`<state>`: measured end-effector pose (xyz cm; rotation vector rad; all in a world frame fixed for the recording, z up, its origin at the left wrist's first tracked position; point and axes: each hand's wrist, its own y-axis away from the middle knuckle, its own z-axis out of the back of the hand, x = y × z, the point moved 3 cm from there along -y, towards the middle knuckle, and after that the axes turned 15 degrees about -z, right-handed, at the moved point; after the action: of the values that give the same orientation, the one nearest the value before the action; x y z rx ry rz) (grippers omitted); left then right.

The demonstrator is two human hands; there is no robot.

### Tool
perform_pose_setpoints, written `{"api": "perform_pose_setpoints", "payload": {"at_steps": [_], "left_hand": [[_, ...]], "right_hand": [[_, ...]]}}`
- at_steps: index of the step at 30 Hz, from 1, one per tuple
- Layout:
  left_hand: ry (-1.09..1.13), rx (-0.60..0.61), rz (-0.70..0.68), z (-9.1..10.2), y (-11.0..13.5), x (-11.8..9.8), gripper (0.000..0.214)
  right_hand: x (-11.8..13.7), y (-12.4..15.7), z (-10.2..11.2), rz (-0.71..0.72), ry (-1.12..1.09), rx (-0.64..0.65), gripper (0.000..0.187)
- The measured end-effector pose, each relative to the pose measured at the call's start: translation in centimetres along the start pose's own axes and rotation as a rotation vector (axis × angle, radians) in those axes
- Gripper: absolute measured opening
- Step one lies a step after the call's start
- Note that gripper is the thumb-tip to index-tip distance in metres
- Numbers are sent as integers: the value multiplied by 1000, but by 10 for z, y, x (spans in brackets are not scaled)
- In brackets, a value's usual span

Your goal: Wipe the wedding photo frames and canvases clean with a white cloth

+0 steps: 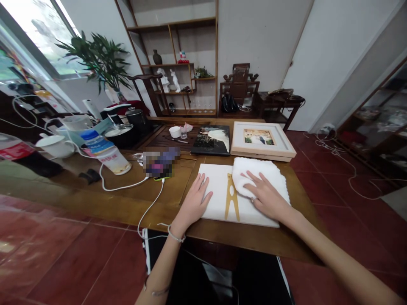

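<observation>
A white board (219,186) with a gold easel stand (232,197) on it lies face down on the wooden table (159,199) in front of me. My left hand (193,203) lies flat and open on the board's left edge. My right hand (265,195) presses flat, fingers stretched out, on a white cloth (257,171) that covers the board's upper right part.
A white framed photo (262,142) and a dark photo print (213,140) lie beyond the board. A phone (159,165) on a white cable, a lying water bottle (106,153), teaware and a kettle (136,118) fill the table's left. Shelves and a chair stand behind.
</observation>
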<state>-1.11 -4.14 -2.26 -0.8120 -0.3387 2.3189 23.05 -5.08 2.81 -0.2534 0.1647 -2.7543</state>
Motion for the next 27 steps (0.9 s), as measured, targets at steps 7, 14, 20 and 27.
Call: {"api": "perform_pose_setpoints", "payload": {"at_steps": [7, 14, 20, 27], "left_hand": [[-10, -34, 21, -3, -2, 1, 51], [-20, -24, -27, -1, -1, 0, 44], [-67, -2, -52, -2, 1, 6, 45], [-21, -81, -34, -4, 2, 6, 44]], "right_hand": [[48, 32, -9, -8, 6, 19, 50], [69, 55, -11, 139, -47, 43, 46], [19, -26, -9, 34, 9, 6, 51], [37, -23, -17, 4, 28, 4, 48]]}}
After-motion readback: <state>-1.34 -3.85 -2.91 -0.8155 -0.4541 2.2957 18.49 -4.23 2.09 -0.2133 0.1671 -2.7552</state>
